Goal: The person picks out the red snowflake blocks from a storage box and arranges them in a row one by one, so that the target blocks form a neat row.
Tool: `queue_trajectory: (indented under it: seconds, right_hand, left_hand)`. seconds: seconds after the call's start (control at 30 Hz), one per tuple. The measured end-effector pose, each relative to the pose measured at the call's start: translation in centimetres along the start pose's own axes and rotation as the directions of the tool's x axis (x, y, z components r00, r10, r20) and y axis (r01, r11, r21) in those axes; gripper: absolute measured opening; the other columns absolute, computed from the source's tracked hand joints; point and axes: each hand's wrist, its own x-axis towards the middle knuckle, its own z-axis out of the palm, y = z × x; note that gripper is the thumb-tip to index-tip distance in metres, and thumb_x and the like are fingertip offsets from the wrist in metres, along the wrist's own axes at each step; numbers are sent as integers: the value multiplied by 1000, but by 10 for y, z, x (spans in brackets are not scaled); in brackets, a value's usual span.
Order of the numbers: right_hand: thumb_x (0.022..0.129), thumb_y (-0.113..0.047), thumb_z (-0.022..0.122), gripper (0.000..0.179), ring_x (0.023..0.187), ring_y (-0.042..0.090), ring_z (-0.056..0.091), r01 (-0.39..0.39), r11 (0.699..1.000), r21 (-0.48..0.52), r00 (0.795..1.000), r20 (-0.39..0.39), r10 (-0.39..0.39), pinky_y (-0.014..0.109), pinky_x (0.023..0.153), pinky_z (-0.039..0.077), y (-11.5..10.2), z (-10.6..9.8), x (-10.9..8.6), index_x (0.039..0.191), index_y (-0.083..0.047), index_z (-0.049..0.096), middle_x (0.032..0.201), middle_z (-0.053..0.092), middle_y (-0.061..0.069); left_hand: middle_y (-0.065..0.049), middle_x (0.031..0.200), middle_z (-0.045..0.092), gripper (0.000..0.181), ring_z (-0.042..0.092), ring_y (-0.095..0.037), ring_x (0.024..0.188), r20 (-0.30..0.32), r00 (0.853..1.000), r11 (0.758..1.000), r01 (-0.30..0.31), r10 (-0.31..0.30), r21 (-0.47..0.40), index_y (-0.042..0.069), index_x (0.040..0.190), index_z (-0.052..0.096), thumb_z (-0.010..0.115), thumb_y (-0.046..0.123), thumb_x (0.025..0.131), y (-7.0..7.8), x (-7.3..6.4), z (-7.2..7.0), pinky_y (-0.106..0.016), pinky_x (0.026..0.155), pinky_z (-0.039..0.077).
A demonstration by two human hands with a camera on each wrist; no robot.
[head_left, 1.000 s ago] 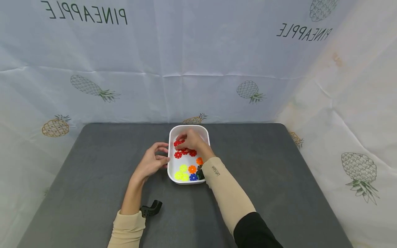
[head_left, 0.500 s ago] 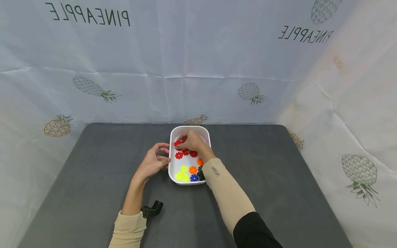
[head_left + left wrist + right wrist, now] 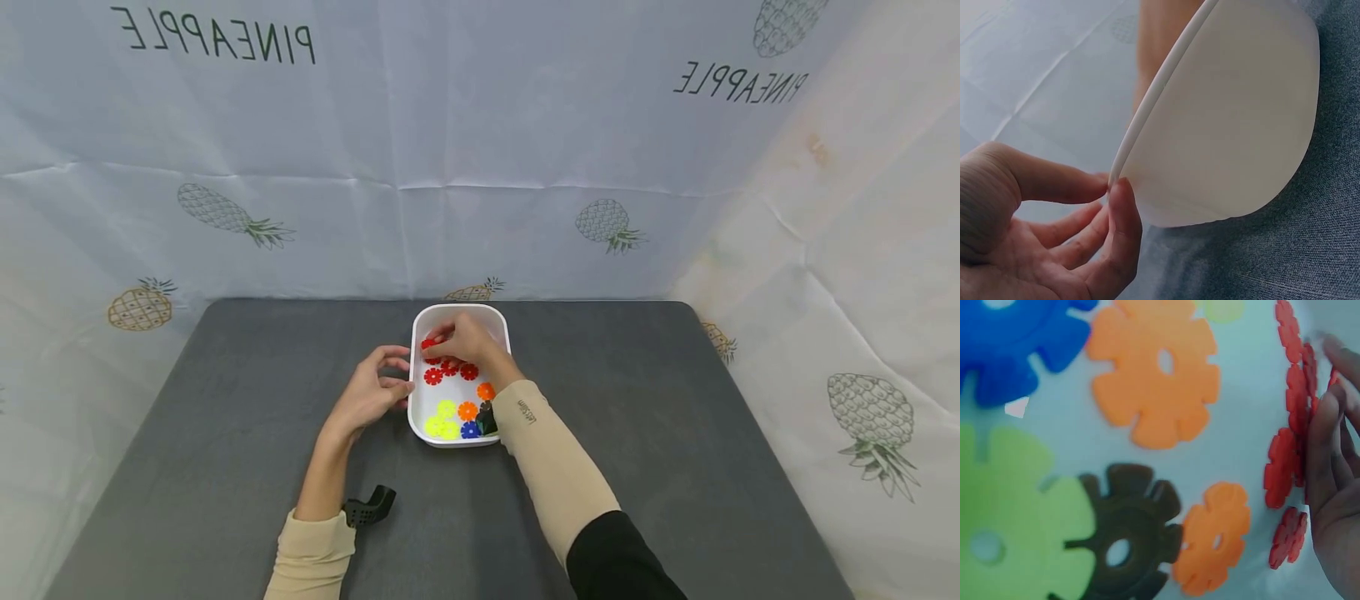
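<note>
A white plastic tray [image 3: 453,390] holds several flower-shaped notched discs. My left hand [image 3: 365,392] is at its left side; in the left wrist view thumb and forefinger pinch the tray's rim [image 3: 1147,103]. Over the far part of the tray is my right hand [image 3: 471,340], with a red disc [image 3: 429,343] at its fingertips. A bit of red shows between thumb and fingers in the right wrist view. More red discs [image 3: 1280,467] lie by that hand, some overlapping; the hand hides part of the group.
Nearer in the tray lie yellow discs [image 3: 442,427], orange discs [image 3: 1154,369], a blue disc [image 3: 470,430], a black disc [image 3: 1124,531] and a green disc [image 3: 1016,506]. The tray stands on a dark grey table [image 3: 600,433] before a pineapple-print curtain [image 3: 480,125].
The right hand's fingers have shifted slightly at the red discs. The left hand stays at the tray's rim. The head view has moved a little.
</note>
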Motion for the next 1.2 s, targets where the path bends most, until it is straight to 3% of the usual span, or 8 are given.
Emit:
queue_trajectory:
  seconds: [0.1,0.3,0.47,0.57,0.67,0.9,1.0,1.2]
  right_hand:
    - [90,-32,89,34,61,15,64,7,1000,15,1000,11,-7,22,59,56,-4,-5,-1,116,-12,80,93,76,5]
    - [90,-30,89,30,76,25,69,117,991,-59,993,38,-115,29,69,61,-21,-22,-1,111,-11,81,94,74,4]
    - [91,-26,88,31,87,43,72,181,983,22,983,18,-181,47,81,67,-30,-48,-8,116,-8,81,99,75,9]
    - [93,-24,87,31,86,42,70,213,974,71,977,-18,-213,42,76,67,-28,-68,-12,117,-6,80,103,76,13]
    - [94,-22,86,31,84,37,69,226,970,90,973,-77,-219,39,72,67,-16,-90,-17,118,-5,79,105,75,12]
    - [96,-22,84,37,94,45,74,149,988,47,971,-197,-137,58,83,66,35,-135,-30,126,-2,75,125,70,19]
    - [96,-24,83,39,90,41,75,74,997,-10,973,-221,-74,53,81,67,61,-147,-37,128,-3,74,129,69,21]
    - [95,-23,85,43,80,16,70,-75,994,-85,972,-229,54,35,69,66,103,-157,-47,130,-1,73,127,72,23]
  left_hand:
    - [-25,137,57,59,76,-38,110,-2,1000,1000,3,-3,-2,0,154,46,68,-1,99,0,0,0,-33,76,66]
    - [-26,137,57,60,75,-40,112,-2,1000,1000,10,-10,-7,-1,154,45,68,-1,99,0,0,0,-33,76,66]
    - [-25,138,57,60,76,-38,111,-7,1000,1000,16,-16,-7,0,155,45,69,0,100,0,-1,0,-34,76,66]
    - [-25,138,58,60,76,-36,110,-12,1000,1000,19,-19,-4,1,155,45,69,-1,99,-1,-1,1,-33,75,66]
    - [-25,138,58,61,76,-35,110,-20,1000,1000,22,-22,1,1,154,46,70,-1,99,-1,-1,2,-33,75,66]
    - [-25,137,59,60,77,-34,109,-24,1000,1000,16,-15,14,1,154,47,70,-1,98,0,-4,4,-34,75,66]
    - [-25,136,59,60,77,-34,109,-24,1000,1000,16,-15,19,1,154,47,70,0,98,1,-5,4,-34,76,66]
    - [-25,136,59,60,77,-37,112,-27,1000,1000,16,-15,25,1,154,46,70,1,98,0,-5,5,-37,78,67]
